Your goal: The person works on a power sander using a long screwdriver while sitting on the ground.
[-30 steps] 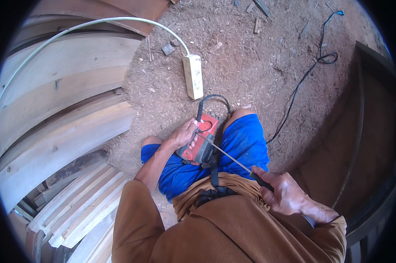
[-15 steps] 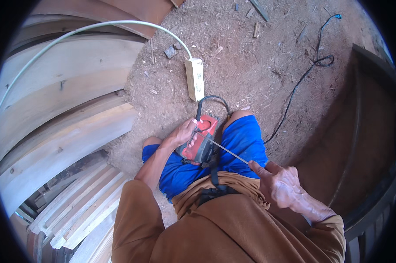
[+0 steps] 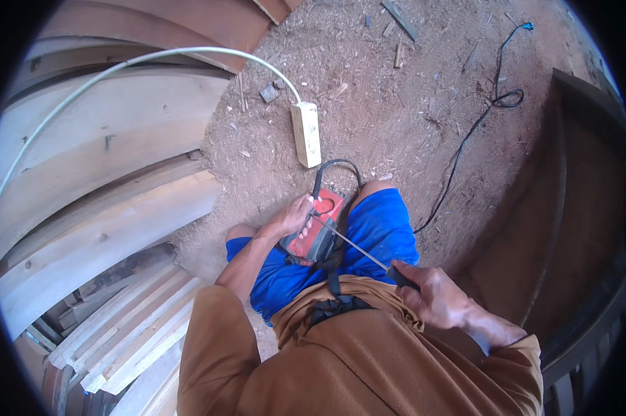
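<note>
Left hand point(image 3: 293, 218) grips red power tool point(image 3: 315, 227) on lap; right hand point(image 3: 434, 297) clenched on screwdriver point(image 3: 358, 245), tip touching the tool.

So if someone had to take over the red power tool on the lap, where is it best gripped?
Probably by the red power tool's far end, where its black cord leaves, coming from the left as the left hand does now. The near end is taken: the screwdriver in the right hand bears on the tool's body there.
</note>
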`<state>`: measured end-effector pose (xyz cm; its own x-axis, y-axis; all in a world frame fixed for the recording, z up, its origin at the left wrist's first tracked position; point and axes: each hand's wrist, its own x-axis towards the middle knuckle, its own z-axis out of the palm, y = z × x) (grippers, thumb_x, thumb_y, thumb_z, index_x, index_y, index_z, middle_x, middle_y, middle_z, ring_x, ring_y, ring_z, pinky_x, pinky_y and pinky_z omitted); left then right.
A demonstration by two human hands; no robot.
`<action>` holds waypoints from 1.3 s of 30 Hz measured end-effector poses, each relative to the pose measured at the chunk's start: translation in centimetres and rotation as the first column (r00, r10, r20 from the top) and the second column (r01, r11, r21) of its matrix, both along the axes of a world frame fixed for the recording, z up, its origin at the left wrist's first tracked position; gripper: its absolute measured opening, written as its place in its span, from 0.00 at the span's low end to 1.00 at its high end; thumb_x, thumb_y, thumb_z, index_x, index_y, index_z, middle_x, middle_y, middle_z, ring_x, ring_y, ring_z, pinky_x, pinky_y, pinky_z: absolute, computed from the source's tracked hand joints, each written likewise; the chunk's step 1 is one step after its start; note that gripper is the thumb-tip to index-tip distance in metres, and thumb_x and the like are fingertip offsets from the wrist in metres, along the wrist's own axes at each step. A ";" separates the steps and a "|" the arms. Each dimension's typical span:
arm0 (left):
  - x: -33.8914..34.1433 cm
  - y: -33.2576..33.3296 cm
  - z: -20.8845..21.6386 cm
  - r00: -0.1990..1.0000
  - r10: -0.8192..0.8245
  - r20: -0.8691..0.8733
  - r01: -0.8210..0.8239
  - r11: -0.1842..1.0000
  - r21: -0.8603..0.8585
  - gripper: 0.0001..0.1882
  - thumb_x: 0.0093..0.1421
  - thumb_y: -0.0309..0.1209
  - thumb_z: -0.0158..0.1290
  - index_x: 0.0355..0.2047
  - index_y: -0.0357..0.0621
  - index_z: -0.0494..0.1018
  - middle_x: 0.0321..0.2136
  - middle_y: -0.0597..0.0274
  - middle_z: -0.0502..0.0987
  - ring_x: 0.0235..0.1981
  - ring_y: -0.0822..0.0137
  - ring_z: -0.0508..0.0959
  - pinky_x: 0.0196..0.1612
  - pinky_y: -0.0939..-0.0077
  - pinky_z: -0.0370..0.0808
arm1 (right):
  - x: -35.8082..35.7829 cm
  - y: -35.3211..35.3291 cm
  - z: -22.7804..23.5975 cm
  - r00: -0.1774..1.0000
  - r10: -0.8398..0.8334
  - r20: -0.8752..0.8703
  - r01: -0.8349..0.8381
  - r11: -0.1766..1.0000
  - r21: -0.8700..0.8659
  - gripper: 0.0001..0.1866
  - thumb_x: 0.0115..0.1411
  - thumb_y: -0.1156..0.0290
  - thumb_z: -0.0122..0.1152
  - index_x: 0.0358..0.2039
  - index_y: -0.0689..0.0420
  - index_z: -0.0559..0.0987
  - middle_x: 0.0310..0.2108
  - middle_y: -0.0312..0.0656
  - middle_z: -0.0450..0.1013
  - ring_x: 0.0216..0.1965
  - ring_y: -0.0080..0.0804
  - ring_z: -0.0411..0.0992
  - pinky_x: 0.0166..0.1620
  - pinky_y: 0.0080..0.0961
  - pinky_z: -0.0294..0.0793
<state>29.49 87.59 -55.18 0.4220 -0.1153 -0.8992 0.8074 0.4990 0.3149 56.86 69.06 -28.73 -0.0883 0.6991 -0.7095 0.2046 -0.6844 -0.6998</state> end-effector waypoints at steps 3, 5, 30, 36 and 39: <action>0.2 0.3 0.1 1.000 0.007 0.006 -0.007 1.000 0.006 0.23 0.79 0.47 0.30 0.54 0.42 0.66 0.24 0.59 0.74 0.18 0.68 0.75 0.19 0.71 0.75 | -0.3 1.4 1.2 0.976 0.204 0.074 -0.190 0.968 -0.164 0.32 0.61 0.76 0.56 0.67 0.68 0.67 0.41 0.61 0.79 0.41 0.57 0.81 0.46 0.45 0.80; 0.3 0.7 0.2 1.000 -0.018 -0.008 0.018 1.000 0.006 0.23 0.79 0.47 0.30 0.54 0.41 0.65 0.24 0.59 0.73 0.18 0.69 0.75 0.20 0.71 0.75 | 0.0 1.9 1.1 0.966 0.250 0.072 -0.232 0.952 -0.198 0.34 0.59 0.76 0.56 0.67 0.66 0.66 0.40 0.61 0.79 0.39 0.62 0.79 0.44 0.50 0.80; -1.0 0.6 -0.4 0.996 0.038 0.087 -0.032 0.997 -0.067 0.22 0.76 0.44 0.46 0.64 0.49 0.64 0.24 0.64 0.71 0.18 0.72 0.74 0.18 0.75 0.73 | 1.0 3.4 1.0 0.928 0.194 0.319 -0.179 0.981 -0.077 0.32 0.61 0.68 0.61 0.65 0.63 0.70 0.42 0.56 0.77 0.37 0.49 0.81 0.38 0.44 0.81; -1.1 0.2 0.0 0.992 0.099 0.080 -0.091 0.990 -0.104 0.23 0.74 0.42 0.50 0.62 0.43 0.63 0.25 0.65 0.72 0.19 0.72 0.75 0.21 0.72 0.74 | 1.1 0.1 0.1 0.765 -0.642 -0.053 0.436 0.577 -0.690 0.32 0.73 0.59 0.59 0.68 0.66 0.66 0.56 0.53 0.76 0.52 0.37 0.76 0.57 0.33 0.75; -0.7 -0.2 0.2 0.996 0.034 0.083 -0.031 0.999 -0.039 0.24 0.74 0.41 0.50 0.63 0.42 0.62 0.25 0.65 0.72 0.20 0.72 0.74 0.22 0.72 0.74 | -1.4 -1.6 -1.3 0.645 -0.736 -0.205 0.404 0.557 -0.726 0.26 0.75 0.61 0.56 0.67 0.62 0.68 0.52 0.45 0.79 0.47 0.27 0.78 0.52 0.27 0.79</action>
<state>28.80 87.42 -55.02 0.4997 -0.1336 -0.8559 0.7623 0.5370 0.3612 55.43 67.44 -30.04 -0.2347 0.1804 -0.9552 -0.5982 -0.8013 -0.0044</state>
